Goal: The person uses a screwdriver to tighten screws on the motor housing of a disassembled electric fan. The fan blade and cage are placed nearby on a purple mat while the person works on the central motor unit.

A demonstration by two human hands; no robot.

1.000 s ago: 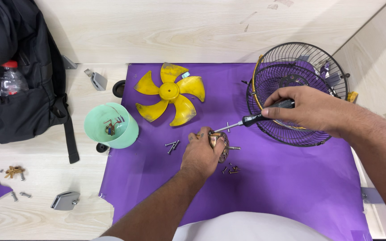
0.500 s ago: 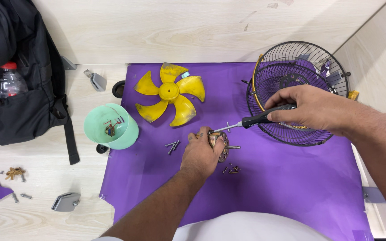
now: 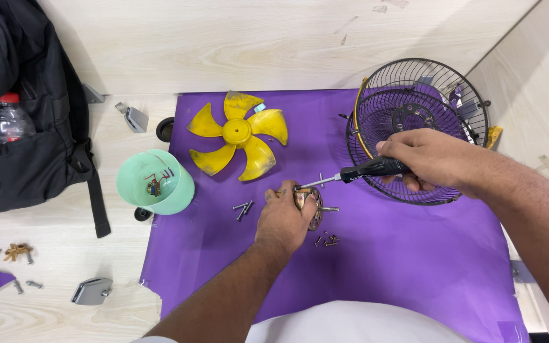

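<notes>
Left hand (image 3: 282, 219) clamping the small metal part (image 3: 313, 206) at its fingertips; right hand (image 3: 430, 159) closed around screwdriver (image 3: 357, 173), shaft angling down-left, tip meeting the part just beyond left fingers.

**Even, bright light and a sharp view**

We see soft, bright light from overhead, with no harsh glare. The yellow fan blade (image 3: 238, 141) and the wire fan guard (image 3: 418, 130) cast only faint, short shadows on the purple mat (image 3: 414, 254). Focus is crisp throughout. Straight lines bend slightly towards the corners.
</notes>
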